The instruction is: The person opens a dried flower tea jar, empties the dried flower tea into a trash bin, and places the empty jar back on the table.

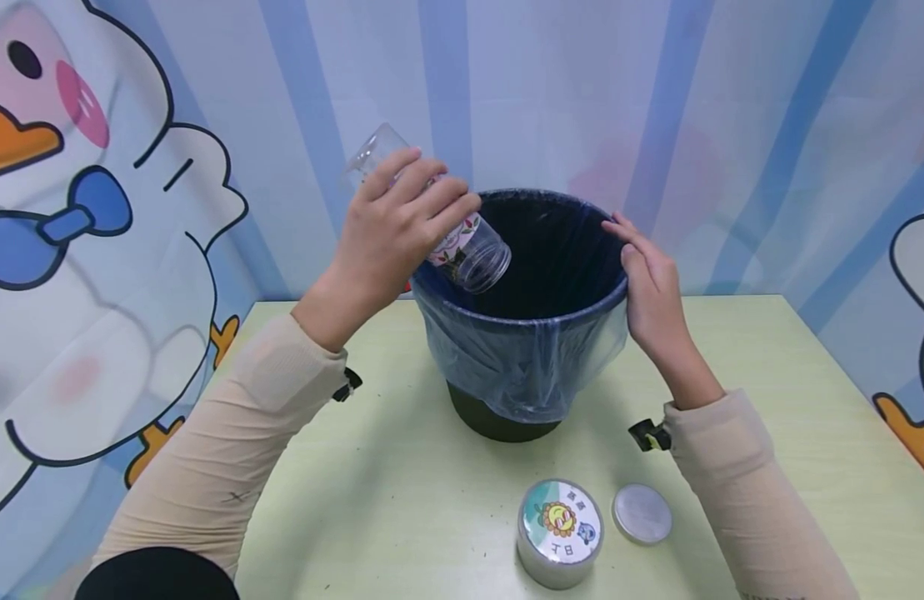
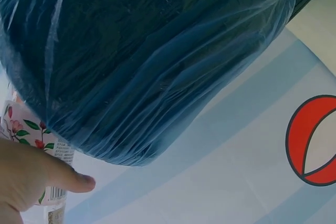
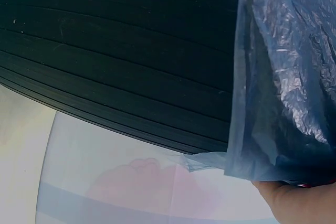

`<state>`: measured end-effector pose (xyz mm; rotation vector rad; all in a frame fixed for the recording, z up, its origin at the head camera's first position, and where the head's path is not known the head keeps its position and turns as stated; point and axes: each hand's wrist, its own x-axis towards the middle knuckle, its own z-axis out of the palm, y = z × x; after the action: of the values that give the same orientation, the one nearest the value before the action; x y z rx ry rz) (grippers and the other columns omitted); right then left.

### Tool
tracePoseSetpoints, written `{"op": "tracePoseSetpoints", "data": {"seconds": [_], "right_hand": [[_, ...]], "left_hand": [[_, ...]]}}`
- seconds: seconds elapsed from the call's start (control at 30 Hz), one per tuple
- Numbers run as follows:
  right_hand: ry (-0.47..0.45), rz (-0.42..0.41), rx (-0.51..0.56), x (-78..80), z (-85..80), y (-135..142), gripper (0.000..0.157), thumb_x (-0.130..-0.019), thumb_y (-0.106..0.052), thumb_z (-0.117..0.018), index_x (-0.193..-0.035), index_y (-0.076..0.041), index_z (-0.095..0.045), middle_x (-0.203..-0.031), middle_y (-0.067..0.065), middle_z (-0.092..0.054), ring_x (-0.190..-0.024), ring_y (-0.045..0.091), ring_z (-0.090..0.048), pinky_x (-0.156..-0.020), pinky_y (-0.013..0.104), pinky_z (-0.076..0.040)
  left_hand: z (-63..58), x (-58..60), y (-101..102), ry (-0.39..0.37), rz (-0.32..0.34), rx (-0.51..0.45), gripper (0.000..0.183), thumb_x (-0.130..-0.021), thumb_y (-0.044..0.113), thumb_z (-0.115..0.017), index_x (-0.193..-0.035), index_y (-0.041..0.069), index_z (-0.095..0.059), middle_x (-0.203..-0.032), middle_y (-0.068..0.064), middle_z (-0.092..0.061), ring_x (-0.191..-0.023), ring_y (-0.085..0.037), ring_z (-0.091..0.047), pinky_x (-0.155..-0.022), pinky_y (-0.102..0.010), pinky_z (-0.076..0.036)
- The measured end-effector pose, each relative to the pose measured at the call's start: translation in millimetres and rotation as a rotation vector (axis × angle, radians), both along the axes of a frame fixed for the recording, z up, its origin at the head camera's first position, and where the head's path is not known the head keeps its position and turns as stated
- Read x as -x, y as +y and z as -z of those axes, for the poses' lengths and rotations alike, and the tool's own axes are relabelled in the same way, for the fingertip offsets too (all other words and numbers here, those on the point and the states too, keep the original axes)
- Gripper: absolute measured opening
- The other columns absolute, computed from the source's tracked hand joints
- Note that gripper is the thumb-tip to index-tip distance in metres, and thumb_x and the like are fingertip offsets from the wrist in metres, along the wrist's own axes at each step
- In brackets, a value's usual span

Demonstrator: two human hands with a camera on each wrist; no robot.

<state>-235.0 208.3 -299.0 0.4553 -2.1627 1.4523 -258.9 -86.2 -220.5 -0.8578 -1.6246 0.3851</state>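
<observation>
A clear plastic jar [image 1: 486, 257] with a floral label is gripped by my left hand [image 1: 402, 221], fingers wrapped over its side. It tilts with its uncapped mouth pointing down and right, over the near-left rim of the trash can [image 1: 502, 421]. A translucent blue bag [image 1: 521, 358] lines the can and folds down over its outside. Against the can's right side rests my right hand [image 1: 652, 292], its fingertips at the rim. In the left wrist view, the label [image 2: 32, 129] shows beside my thumb. The right wrist view catches part of my right hand [image 3: 299, 200] below the hanging bag.
Nearer me on the pale green table [image 1: 372, 475] stands a wide roll of tape [image 1: 559, 537] with a cartoon sticker on top. A round silver lid [image 1: 641, 514] lies just right of it. A curtain with cartoon ducks [image 1: 536, 92] hangs behind the table.
</observation>
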Motion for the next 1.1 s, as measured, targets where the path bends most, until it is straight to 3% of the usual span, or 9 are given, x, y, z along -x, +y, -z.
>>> {"op": "tracePoseSetpoints", "data": {"seconds": [0.1, 0.47, 1.1], "right_hand": [[0.002, 0.003, 0.0, 0.0, 0.0, 0, 0.046, -0.108, -0.016, -0.028, -0.14, 0.002, -0.054, -0.154, 0.008, -0.04, -0.146, 0.022, -0.03, -0.118, 0.037, -0.02], [0.011, 0.004, 0.003, -0.5, -0.5, 0, 0.045, -0.108, -0.016, -0.028, -0.14, 0.003, -0.054, -0.154, 0.008, -0.04, -0.145, 0.021, -0.03, -0.118, 0.037, -0.02], [0.018, -0.004, 0.0, -1.2, 0.4, 1, 0.045, -0.107, -0.015, -0.027, -0.139, 0.003, -0.054, -0.154, 0.009, -0.04, -0.146, 0.023, -0.029, -0.118, 0.039, -0.019]], "left_hand": [[-0.5, -1.2, 0, 0.052, -0.019, 0.022, 0.029, -0.096, -0.001, -0.057, -0.109, 0.021, -0.072, -0.104, 0.006, -0.069, -0.107, -0.019, -0.058, -0.11, -0.035, -0.033], [-2.8, -5.2, 3, 0.095, -0.078, 0.124, 0.04, -0.098, -0.007, -0.051, -0.118, 0.022, -0.07, -0.115, 0.006, -0.069, -0.113, -0.019, -0.056, -0.114, -0.036, -0.027], [-8.6, -5.7, 12, 0.06, -0.07, 0.205, 0.037, -0.097, -0.003, -0.055, -0.121, 0.022, -0.066, -0.116, 0.002, -0.066, -0.115, -0.023, -0.054, -0.115, -0.037, -0.025]]}}
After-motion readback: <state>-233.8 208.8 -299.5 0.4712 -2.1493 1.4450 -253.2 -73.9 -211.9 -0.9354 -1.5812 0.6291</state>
